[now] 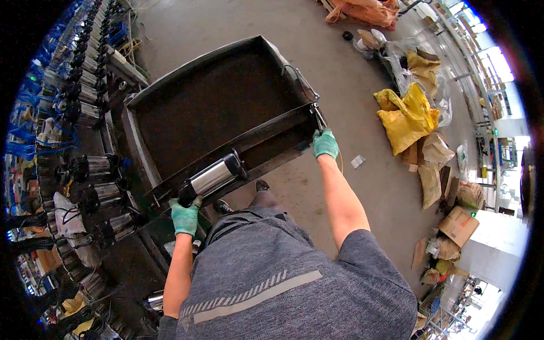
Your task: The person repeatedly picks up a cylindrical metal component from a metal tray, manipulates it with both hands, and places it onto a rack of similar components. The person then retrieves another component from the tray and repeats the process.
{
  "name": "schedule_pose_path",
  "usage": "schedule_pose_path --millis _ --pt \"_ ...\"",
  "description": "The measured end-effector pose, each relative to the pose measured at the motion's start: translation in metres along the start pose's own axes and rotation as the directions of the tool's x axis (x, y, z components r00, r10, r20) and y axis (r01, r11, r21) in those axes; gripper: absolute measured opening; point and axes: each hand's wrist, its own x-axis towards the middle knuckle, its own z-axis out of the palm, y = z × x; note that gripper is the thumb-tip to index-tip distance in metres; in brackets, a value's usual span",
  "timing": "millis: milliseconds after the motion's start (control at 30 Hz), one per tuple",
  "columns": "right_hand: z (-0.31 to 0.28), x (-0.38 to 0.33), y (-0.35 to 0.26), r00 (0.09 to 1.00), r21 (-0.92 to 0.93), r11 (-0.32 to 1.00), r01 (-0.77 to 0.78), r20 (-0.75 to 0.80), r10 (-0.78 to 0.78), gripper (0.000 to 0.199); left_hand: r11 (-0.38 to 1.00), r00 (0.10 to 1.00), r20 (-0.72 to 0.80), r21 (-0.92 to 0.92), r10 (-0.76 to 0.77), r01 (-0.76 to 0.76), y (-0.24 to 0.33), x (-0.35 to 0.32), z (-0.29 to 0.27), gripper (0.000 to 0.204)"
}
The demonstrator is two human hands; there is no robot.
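A shiny silver cylinder with black end caps (212,179), like a small pump or motor, lies slanted along the near ledge of a large dark tank (131,122). My left hand (185,217), in a green glove, is closed around its lower-left black end. At the tank's right corner my right hand (325,144), also green-gloved, is closed on a slim metal hand tool (319,118) whose exact kind I cannot make out. A thin yellow hose (341,161) hangs beside that hand. The tank's inside is dark.
Similar silver-and-black cylinders (105,195) stand in rows on the left, with blue cables (22,122) beyond. A bent metal wire handle (303,82) sits on the tank's right rim. Yellow sacks (409,120) and a cardboard box (458,225) lie on the right. My shoes are below the tank.
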Motion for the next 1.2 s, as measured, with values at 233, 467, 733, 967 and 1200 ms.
schedule_pose_path --millis 233,467,733,967,1200 --pt "-0.015 -0.009 0.000 0.978 0.650 0.759 -0.047 0.185 -0.098 0.028 1.000 1.000 0.010 0.025 -0.011 0.010 0.008 0.000 -0.001 0.069" --pt "-0.036 -0.100 -0.070 0.684 0.713 0.700 0.045 0.489 -0.542 0.025 0.999 0.999 0.014 0.006 0.035 -0.035 0.011 0.001 0.001 0.068" --pt "-0.019 -0.097 -0.099 0.524 0.632 0.593 0.499 0.325 -0.787 0.025 1.000 0.999 0.038 -0.020 0.022 -0.021 0.014 0.006 -0.001 0.068" --pt "-0.016 -0.090 -0.101 0.456 0.679 0.572 0.460 0.372 -0.809 0.028 0.999 0.999 0.021 0.017 0.044 -0.044 0.014 0.006 0.000 0.069" --pt "-0.006 -0.090 -0.112 0.456 0.678 0.634 -0.371 0.728 -0.512 0.033 0.999 0.999 0.044 0.038 0.028 -0.030 0.010 0.008 -0.003 0.070"
